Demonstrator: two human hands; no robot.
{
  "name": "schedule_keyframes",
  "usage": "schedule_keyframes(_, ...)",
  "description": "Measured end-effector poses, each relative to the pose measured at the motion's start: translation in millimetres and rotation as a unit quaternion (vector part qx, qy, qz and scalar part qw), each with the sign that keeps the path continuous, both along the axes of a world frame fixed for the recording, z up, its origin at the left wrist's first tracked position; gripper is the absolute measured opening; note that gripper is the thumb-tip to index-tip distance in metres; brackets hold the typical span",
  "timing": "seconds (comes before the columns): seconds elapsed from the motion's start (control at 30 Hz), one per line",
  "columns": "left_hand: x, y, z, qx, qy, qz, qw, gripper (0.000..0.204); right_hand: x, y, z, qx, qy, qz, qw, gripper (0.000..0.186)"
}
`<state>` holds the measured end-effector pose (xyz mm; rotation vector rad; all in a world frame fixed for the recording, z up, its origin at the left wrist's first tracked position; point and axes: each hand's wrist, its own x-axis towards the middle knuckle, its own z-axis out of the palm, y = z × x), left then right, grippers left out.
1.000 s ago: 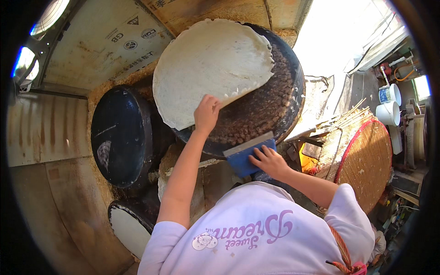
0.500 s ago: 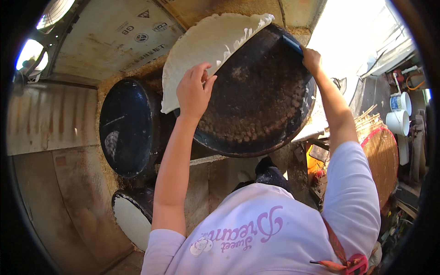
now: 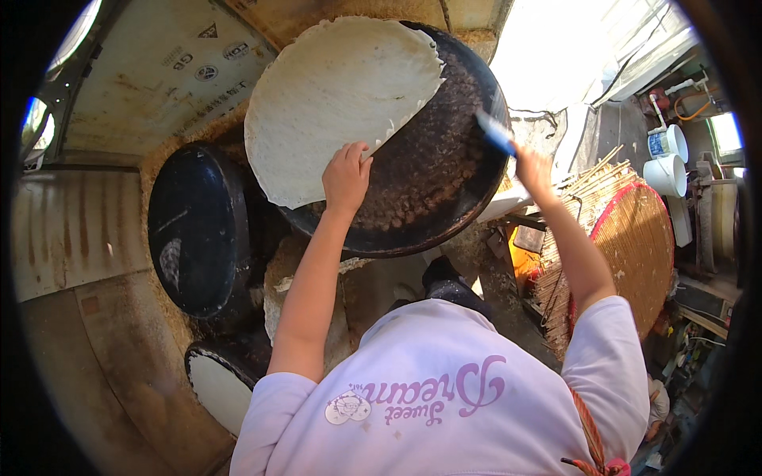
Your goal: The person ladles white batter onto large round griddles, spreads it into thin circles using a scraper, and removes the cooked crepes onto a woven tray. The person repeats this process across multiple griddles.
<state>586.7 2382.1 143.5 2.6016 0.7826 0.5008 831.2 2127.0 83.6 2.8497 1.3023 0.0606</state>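
Observation:
A large, thin, pale flatbread (image 3: 333,95) covers the far left part of a round black griddle (image 3: 429,186), reaching over its left rim. My left hand (image 3: 348,178) is closed at the flatbread's near right edge, fingers bunched and thumb beside them, apparently pinching it. My right hand (image 3: 534,169) is wrapped around the handle of a blue scraper (image 3: 498,135) beside the griddle's right rim. The scraper's far end is smeared by motion. Dark brown, mottled griddle surface shows between the flatbread's edge and the scraper.
Left of the griddle stands a black oval lid or pan (image 3: 198,230); nearer is a dark-rimmed vessel with a white top (image 3: 221,393). A round stalk mat with red edging (image 3: 631,254) stands at the right, white buckets (image 3: 665,174) behind it. Metal panels (image 3: 171,71) close off the left.
My view has shifted. More of the flatbread's face shows, and its right edge looks rounder. My left fingers have closed in at that edge; the scraper has swung nearer along the griddle's right rim.

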Motion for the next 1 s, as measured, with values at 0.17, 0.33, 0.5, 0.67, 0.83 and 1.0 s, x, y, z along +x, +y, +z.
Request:
schedule_keyframes(0.17, -16, -7, -15, 0.041, -0.027, -0.005, 0.999, 0.01, -2, -12, -17, 0.063, 0.057, 0.12, 0.989, 0.047)
schedule_keyframes(0.33, -70, -33, -22, -0.026, -0.047, 0.029, 0.998, 0.012, -132, -20, 61, -0.009, 0.358, -0.031, 0.933, 0.053)
schedule_keyframes(0.5, -124, -63, 31, -0.143, 0.056, -0.077, 0.985, 0.006, 28, -2, -62, 0.445, 0.419, -0.267, 0.745, 0.051)
schedule_keyframes(0.67, -133, -79, 65, -0.215, 0.045, -0.158, 0.963, 0.008, 275, 91, -108, 0.301, 0.192, -0.413, 0.838, 0.081)
schedule_keyframes(0.83, -121, -107, 56, -0.201, 0.056, -0.103, 0.972, 0.006, 154, 361, -47, 0.233, 0.213, -0.291, 0.903, 0.068)
schedule_keyframes(1.0, -118, -109, 60, -0.167, 0.065, -0.069, 0.981, 0.01, 13, 483, -13, 0.136, 0.278, -0.11, 0.944, 0.066)
